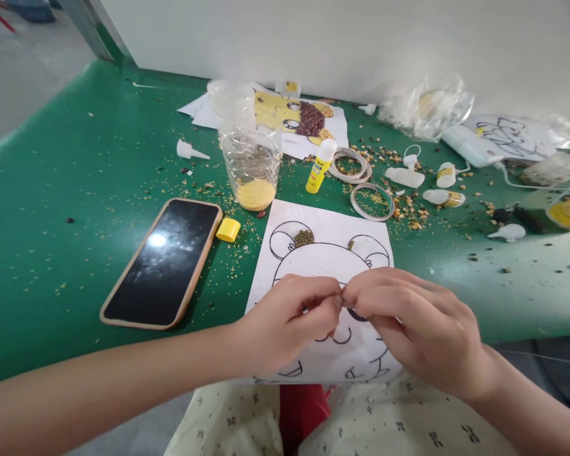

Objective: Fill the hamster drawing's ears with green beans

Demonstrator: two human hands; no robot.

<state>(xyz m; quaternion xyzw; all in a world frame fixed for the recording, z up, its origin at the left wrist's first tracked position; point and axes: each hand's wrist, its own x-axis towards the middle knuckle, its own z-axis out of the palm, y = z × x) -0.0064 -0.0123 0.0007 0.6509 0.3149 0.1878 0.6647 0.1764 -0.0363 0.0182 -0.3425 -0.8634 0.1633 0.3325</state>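
My left hand (pixel 297 316) and my right hand (pixel 415 320) meet fingertip to fingertip above a white sheet with a bear outline (pixel 308 259). Both are closed in a pinch; whatever sits between the fingertips is too small to make out. Small green beans (pixel 304 237) fill part of the drawing's left ear, and a few lie at its right ear. Behind the sheet a glue stick (pixel 320 168) stands upright without its cap. Its yellow cap (pixel 228 230) rests beside the phone. A clear plastic cup (pixel 251 168) holds yellow grains.
A phone (pixel 164 259) lies at the left on the green table (pixel 38 253). Tape rolls (pixel 373 202), small glue bottles (pixel 405 177), loose seeds and a crumpled plastic bag (pixel 427 104) spread across the right. A seed-covered picture (pixel 294 120) lies at the back.
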